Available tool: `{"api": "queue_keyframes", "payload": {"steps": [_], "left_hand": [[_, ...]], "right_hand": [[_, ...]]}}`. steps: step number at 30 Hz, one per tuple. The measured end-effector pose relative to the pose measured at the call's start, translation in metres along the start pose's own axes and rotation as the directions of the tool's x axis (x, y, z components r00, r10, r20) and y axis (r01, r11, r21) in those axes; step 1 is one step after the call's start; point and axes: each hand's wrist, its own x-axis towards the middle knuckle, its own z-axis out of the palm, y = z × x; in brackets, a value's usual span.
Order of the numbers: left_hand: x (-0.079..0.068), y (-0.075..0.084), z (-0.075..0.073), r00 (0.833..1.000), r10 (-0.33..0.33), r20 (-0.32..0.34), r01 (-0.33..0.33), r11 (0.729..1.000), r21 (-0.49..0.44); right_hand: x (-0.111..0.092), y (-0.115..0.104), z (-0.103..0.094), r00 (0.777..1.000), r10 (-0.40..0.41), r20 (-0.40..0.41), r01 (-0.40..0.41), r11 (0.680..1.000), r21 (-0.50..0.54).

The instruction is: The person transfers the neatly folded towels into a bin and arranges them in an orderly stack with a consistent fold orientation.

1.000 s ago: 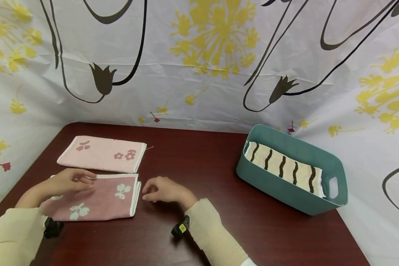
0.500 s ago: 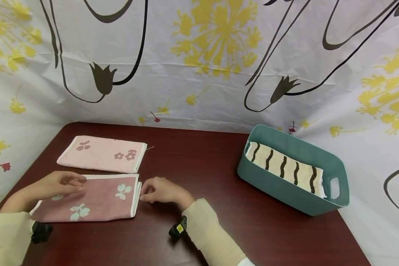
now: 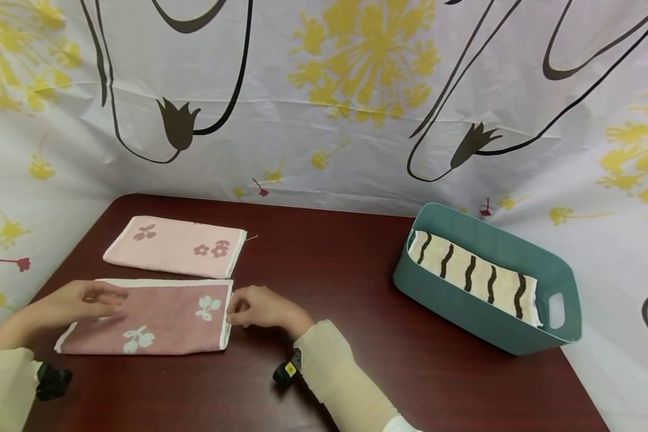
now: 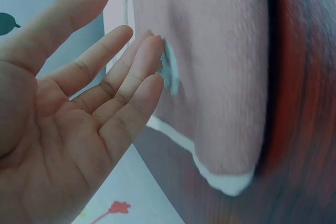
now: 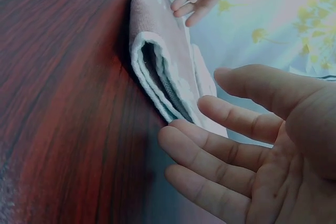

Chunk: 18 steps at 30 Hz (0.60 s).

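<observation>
folded rose towel, dark-red wood-grain table, white patterned cloth behind.
teal basket near table's right edge, tabletop spanning between it and towel; towel flat, well left of basket, long axis sideways, layered end facing basket; left hand over end farthest from basket, fingers loosely spread; right hand at basket-facing end, fingers slightly parted, contact unclear.

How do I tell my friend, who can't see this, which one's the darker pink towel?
Find the dark reddish table, then its left side. The darker pink towel lies folded there, just in front of a pale pink towel. It's patterned in whitish; its neighbour in deeper pink.
</observation>
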Motion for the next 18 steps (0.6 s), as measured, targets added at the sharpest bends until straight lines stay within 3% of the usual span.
{"api": "queue_keyframes", "payload": {"steps": [9, 18], "left_hand": [[-0.009, -0.018, -0.007, 0.993, -0.113, -0.04, 0.117, 0.986, 0.122], [-0.016, -0.035, -0.014, 0.972, -0.223, -0.071, 0.229, 0.969, 0.09]], "right_hand": [[0.004, -0.001, 0.001, 1.0, 0.014, 0.007, -0.014, 1.0, -0.026], [0.011, -0.003, 0.006, 1.0, 0.021, -0.001, -0.021, 0.999, -0.044]]}}
